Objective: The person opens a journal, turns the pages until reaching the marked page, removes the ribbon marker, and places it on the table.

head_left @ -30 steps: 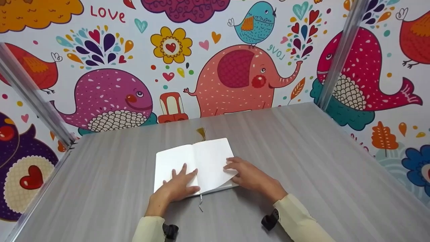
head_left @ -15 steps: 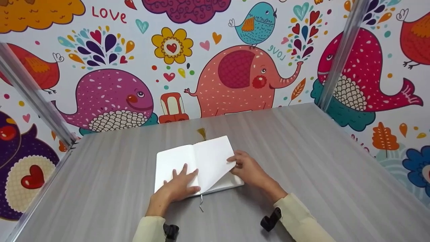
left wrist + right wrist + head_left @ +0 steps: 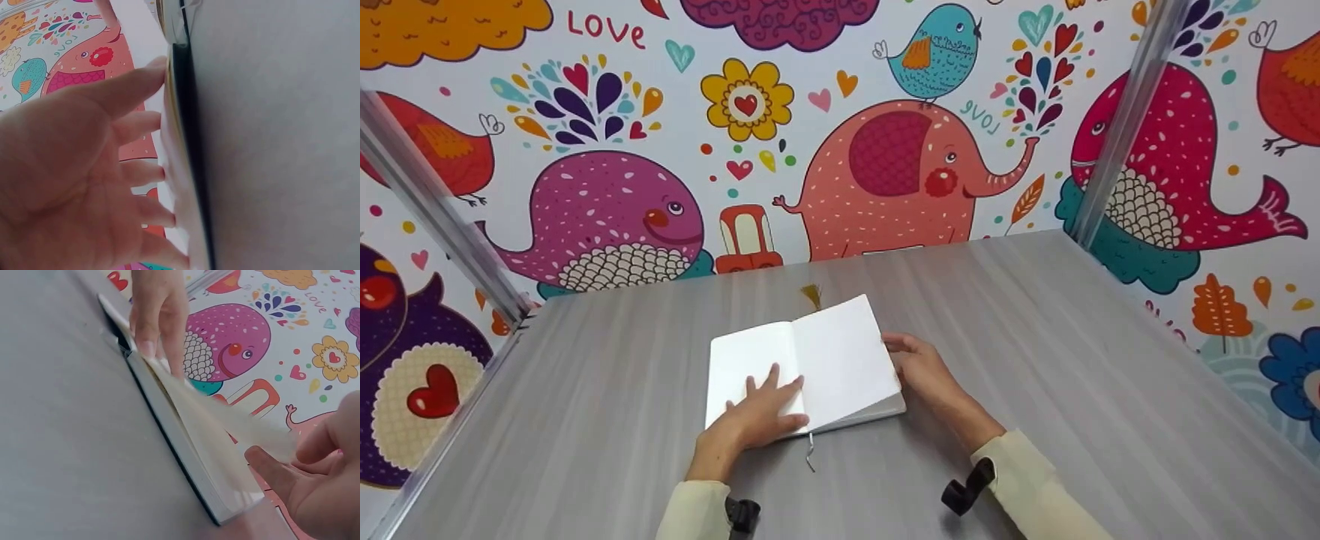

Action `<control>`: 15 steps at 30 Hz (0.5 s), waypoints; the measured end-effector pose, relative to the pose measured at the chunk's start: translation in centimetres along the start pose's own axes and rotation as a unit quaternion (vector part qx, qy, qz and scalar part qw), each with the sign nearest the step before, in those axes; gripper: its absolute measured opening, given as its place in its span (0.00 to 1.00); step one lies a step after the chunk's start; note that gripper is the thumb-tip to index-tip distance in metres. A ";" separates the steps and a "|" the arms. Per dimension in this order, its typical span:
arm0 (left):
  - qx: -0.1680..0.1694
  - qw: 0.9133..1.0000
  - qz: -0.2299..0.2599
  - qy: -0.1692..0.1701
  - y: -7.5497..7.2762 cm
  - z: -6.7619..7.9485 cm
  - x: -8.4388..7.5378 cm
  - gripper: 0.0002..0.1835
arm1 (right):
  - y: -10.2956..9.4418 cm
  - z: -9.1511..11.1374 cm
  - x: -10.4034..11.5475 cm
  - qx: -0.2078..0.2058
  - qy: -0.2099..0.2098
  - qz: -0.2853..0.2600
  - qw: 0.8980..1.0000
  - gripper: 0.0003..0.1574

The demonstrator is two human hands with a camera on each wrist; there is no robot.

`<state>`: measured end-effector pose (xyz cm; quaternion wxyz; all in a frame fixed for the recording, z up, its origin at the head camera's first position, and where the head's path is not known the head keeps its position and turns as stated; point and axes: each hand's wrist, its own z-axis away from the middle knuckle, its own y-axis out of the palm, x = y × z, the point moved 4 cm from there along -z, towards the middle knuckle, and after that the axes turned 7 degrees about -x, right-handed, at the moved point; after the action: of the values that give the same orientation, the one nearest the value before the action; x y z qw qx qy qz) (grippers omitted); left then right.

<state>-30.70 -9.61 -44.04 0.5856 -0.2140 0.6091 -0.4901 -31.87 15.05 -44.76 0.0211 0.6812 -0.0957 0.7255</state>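
Observation:
A notebook (image 3: 746,346) with blank white pages and a dark cover lies open on the table. My left hand (image 3: 757,412) rests spread on its left page, thumb near the central fold. A loose page (image 3: 844,360) on the right side stands partly lifted, its lower corner raised off the stack. My right hand (image 3: 926,371) is at that page's outer edge. In the right wrist view, the right thumb (image 3: 267,464) is under the lifted page, apart from the other fingertips. A thin ribbon bookmark (image 3: 811,454) hangs from the notebook's near edge.
A gold tassel (image 3: 811,295) lies at the notebook's far edge. The grey wood-grain table (image 3: 607,375) meets walls printed with cartoon animals, with metal posts (image 3: 1117,127) at the corners. A small black device (image 3: 742,516) sits at each wrist.
The right-hand page has risen further, its corner lifting off the stack. The right fingers have gone from on top of the page to its outer edge. My left hand stays in place.

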 end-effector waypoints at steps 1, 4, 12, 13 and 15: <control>0.000 1.000 0.000 0.000 0.0 0.0 0.0 0.35 | -0.1 0.0 -0.1 -0.003 0.007 -0.013 1.000 0.30; -0.001 1.000 0.000 -0.002 0.1 -0.1 0.0 0.35 | -0.2 -0.1 -0.2 -0.002 0.023 -0.045 0.999 0.29; -0.011 1.000 0.010 -0.004 0.2 -0.1 0.2 0.35 | -0.3 0.0 -0.6 0.007 0.054 -0.042 0.998 0.31; -0.012 1.000 0.012 -0.004 0.1 0.0 0.1 0.35 | -0.3 0.0 -0.7 0.009 0.054 -0.045 0.997 0.31; -0.015 1.000 0.015 -0.003 0.0 0.0 0.2 0.36 | -0.2 0.0 -0.7 0.017 0.052 -0.054 0.997 0.34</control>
<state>-30.75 -9.74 -44.11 0.5914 -0.2151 0.6179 -0.4714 -31.79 15.30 -45.43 0.0540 0.6471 -0.0451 0.7591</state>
